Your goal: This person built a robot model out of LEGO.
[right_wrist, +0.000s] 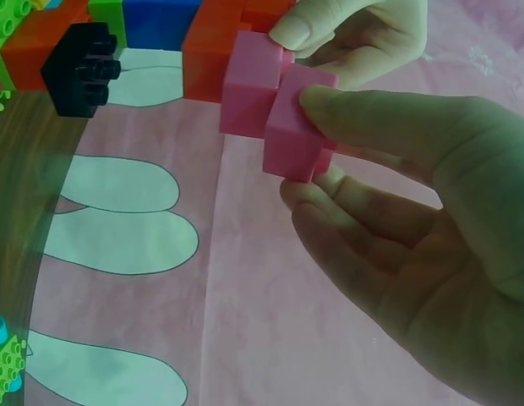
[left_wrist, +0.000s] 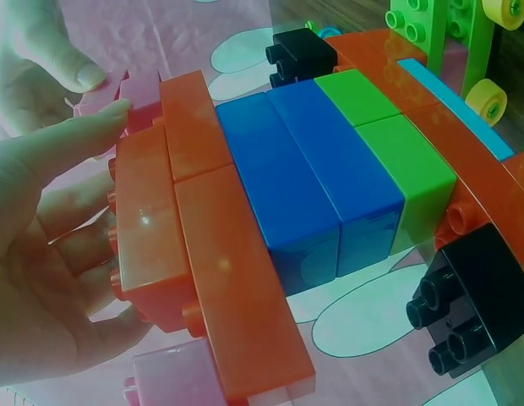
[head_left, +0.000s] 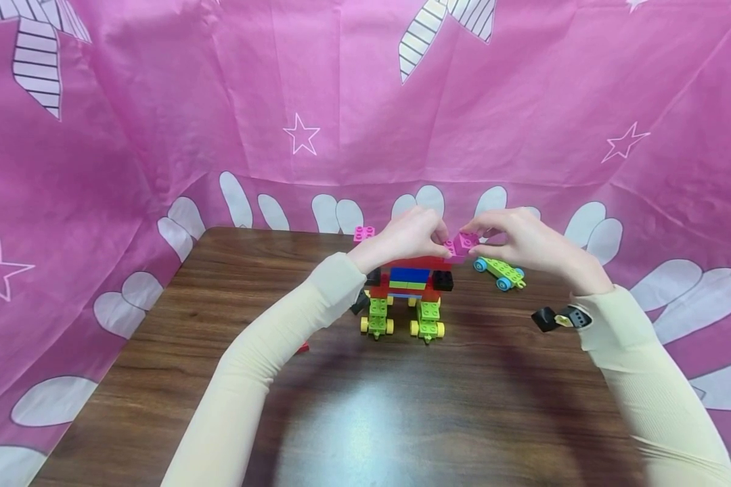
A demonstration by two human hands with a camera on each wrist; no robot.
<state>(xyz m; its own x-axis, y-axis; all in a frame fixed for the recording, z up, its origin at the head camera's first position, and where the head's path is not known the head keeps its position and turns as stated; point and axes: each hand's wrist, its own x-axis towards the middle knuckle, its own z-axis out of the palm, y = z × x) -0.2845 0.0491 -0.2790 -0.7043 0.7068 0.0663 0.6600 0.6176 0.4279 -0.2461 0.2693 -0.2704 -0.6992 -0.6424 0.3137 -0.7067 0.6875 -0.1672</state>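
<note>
A brick model (head_left: 411,281) of red, blue, green and black bricks stands mid-table on two green wheeled bases with yellow wheels. At its top right corner both hands meet. My left hand (head_left: 438,240) curls over the red top brick (left_wrist: 203,254) and pinches a pink brick (right_wrist: 249,85) seated at its end. Between thumb and fingers my right hand (head_left: 484,233) pinches a second pink brick (right_wrist: 287,135), pressed against the first. In the left wrist view the left hand's fingers (left_wrist: 68,144) lie along the red top.
A loose pink brick (head_left: 363,233) lies behind the model at the table's far edge. A green chassis with blue wheels (head_left: 499,272) sits right of the model. A small red piece (head_left: 303,348) shows beside my left forearm. Pink cloth walls surround the wooden table (head_left: 402,406).
</note>
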